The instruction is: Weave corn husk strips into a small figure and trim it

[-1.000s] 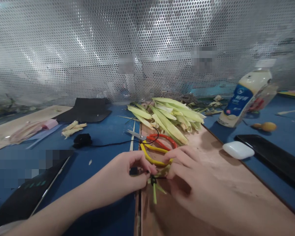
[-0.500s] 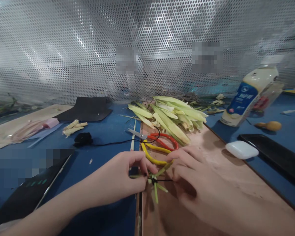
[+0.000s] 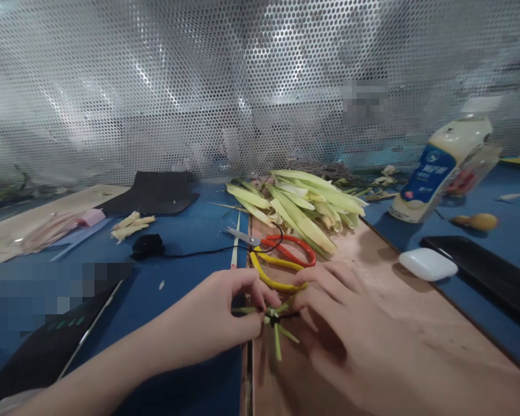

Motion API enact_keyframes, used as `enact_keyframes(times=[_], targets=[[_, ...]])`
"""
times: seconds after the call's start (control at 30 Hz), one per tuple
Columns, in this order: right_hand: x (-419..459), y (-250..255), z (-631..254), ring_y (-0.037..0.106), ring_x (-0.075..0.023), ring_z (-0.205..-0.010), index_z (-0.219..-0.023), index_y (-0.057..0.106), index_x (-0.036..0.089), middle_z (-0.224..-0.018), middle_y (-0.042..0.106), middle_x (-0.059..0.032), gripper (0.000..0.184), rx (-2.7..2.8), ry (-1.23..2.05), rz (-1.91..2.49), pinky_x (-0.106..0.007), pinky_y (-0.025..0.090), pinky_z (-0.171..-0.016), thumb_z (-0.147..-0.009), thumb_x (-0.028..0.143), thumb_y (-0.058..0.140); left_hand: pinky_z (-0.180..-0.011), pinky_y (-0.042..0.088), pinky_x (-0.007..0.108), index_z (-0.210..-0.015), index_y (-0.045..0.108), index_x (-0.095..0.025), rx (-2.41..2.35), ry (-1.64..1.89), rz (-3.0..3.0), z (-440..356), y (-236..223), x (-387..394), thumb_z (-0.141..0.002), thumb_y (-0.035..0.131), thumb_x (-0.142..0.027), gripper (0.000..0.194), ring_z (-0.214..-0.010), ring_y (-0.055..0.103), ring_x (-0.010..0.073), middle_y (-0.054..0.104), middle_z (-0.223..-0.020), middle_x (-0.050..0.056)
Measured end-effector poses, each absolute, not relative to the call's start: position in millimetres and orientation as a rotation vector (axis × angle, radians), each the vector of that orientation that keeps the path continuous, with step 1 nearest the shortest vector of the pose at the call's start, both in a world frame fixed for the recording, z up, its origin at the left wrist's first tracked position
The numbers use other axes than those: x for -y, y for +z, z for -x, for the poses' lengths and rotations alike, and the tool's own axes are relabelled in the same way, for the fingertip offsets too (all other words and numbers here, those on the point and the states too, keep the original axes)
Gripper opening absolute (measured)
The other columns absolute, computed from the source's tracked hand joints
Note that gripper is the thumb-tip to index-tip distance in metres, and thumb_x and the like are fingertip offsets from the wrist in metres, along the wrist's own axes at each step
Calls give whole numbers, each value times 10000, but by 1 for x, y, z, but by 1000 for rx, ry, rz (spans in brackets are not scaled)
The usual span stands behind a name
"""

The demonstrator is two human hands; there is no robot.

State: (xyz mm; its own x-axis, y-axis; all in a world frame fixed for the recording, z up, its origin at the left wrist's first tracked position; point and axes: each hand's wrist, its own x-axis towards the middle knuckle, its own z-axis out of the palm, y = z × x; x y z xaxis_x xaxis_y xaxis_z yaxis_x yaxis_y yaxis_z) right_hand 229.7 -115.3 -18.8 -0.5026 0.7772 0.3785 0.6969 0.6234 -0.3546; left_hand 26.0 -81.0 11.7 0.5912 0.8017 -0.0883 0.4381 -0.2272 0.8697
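I see the left hand (image 3: 227, 309) pinching the green strips (image 3: 278, 342) over the wooden board (image 3: 398, 292), near the scissors (image 3: 281, 286). From here I cannot tell whether the right hand (image 3: 349, 315), fingers curled, grips the black thread (image 3: 290, 315).

We note a perforated metal panel (image 3: 242, 69) with a bright sheen. The blue surface (image 3: 199, 231) reads matt; the board (image 3: 375, 263) is smooth, wood-like, with a soft sheen. We identify scissors (image 3: 281, 262) with bare metal blades and smooth plastic handles. The husks (image 3: 307, 214) appear fibrous, the green strips (image 3: 278, 344) likewise; the black thread (image 3: 216, 252) looks matt. We class the white case (image 3: 428, 264) and bottle (image 3: 424, 173) as glossy plastic.
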Motion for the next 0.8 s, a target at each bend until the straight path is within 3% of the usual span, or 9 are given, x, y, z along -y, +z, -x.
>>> enact_keyframes(times=[0.17,0.33,0.6,0.8], targets=[[110,-26,-222,390,-210,-991,-848,545,195,-1043,527,-12,145,2330,215,1100,-419,339,-874,-727,126,584,-857,438,301,-679,462,-191,-996,481,-1838,-25,9,81,-687,500,-57,140,-937,596,168,660,-965,4],[104,-28,-217,414,-208,-933,-789,540,168,-998,549,-28,115,2307,194,1045,-386,377,-794,-730,97,608,-825,438,278,-700,472,-195,-1001,470,-1868,-25,10,82,-697,498,-57,140,-902,595,151,656,-947,-22],[107,-28,-219,408,-199,-919,-790,523,169,-961,545,-24,65,2313,175,990,-387,347,-803,-804,107,511,-818,437,267,-752,519,-206,-1022,456,-1897,-25,10,81,-736,494,-85,125,-899,588,146,649,-930,-30],[108,-30,-220,427,-195,-810,-769,536,168,-812,568,-27,114,2352,-1,921,-348,301,-731,-847,152,453,-810,428,244,-836,536,-219,-1019,415,-2027,-24,14,83,-748,493,-94,159,-896,576,129,634,-921,-44]])
